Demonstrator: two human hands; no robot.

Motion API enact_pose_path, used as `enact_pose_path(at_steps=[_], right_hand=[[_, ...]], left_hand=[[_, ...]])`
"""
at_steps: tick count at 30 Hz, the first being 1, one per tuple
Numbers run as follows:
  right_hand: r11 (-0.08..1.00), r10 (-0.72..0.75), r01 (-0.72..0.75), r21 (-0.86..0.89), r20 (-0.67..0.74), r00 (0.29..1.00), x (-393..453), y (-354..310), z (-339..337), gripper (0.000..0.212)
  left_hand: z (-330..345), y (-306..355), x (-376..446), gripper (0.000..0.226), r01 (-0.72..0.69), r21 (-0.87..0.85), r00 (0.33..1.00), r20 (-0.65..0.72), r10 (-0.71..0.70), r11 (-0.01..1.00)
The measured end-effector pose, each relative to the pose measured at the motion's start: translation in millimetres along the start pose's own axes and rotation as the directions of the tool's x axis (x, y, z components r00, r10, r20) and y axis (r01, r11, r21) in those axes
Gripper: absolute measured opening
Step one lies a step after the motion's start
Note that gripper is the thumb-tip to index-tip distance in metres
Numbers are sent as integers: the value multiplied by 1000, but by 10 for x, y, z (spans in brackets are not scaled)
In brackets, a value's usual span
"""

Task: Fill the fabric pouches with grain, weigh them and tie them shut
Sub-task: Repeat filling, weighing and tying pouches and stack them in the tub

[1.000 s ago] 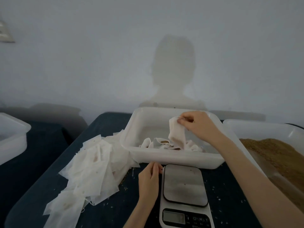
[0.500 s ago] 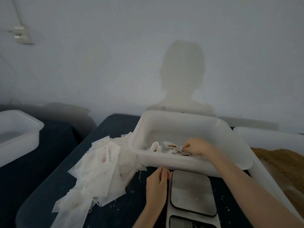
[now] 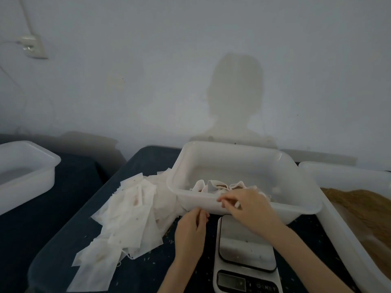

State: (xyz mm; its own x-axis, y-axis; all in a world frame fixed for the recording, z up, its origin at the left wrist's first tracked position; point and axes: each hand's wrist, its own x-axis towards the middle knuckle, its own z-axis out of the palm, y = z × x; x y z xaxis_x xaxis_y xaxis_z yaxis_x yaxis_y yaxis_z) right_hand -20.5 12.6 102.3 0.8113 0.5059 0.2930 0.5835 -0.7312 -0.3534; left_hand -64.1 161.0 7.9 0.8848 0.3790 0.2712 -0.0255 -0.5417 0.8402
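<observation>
My right hand (image 3: 249, 205) has dropped the filled pouch (image 3: 220, 186) into the tub (image 3: 243, 210) at twelve o'clock, now released; left hand (image 3: 191, 229) loosely clenched, empty, so next pouch.

White pouches (image 3: 131, 210), brown-stained. My tubs (image 3: 243, 163) translucent white. Grain (image 3: 364, 206) tan. Table (image 3: 69, 210) dark blue. Scale (image 3: 245, 250) silver.

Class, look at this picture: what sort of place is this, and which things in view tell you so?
Probably a small hand-packing workstation, not a kitchen: a digital scale between the hands, a heap of empty fabric pouches on the dark table, and a white tub of brown grain.
</observation>
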Motion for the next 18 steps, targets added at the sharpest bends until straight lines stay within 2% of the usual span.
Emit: enact_pose_path(at_steps=[2, 4, 5, 7, 9, 11, 14, 18], right_hand=[[997, 4, 0, 74, -50, 999, -237, 38, 12, 15], [988, 44, -40, 147, -22, 999, -449, 143, 42, 26], [984, 69, -68, 163, -1, 998, -543, 208, 69, 33], [976, 116, -107, 187, -38, 992, -694, 351, 135, 41], [968, 152, -120, 222, -136, 979, -794, 469, 194, 46], [952, 183, -116, 284, -220, 958, -845, 570, 255, 47], [921, 244, -126, 368, -295, 924, -869, 678, 358, 43], [860, 347, -153, 487, -338, 875, -883, 815, 460, 41]], left_hand=[[-188, -13, 6, 16, -81, 238, 995, -44, 94, 968], [-433, -69, 13, 6, -151, 401, 961, -154, 230, 904], [-534, -122, 20, 16, -147, 479, 941, -202, 271, 865], [-701, -250, 60, 37, -12, 627, 931, -277, 238, 779], [-825, -354, 81, 47, 163, 674, 947, -312, 78, 721], [-848, -425, 48, 48, 245, 691, 957, -285, -55, 680], [-848, -467, 0, 41, 226, 686, 963, -263, -54, 692], [-873, -323, -22, 55, 193, 649, 950, -312, 27, 736]])
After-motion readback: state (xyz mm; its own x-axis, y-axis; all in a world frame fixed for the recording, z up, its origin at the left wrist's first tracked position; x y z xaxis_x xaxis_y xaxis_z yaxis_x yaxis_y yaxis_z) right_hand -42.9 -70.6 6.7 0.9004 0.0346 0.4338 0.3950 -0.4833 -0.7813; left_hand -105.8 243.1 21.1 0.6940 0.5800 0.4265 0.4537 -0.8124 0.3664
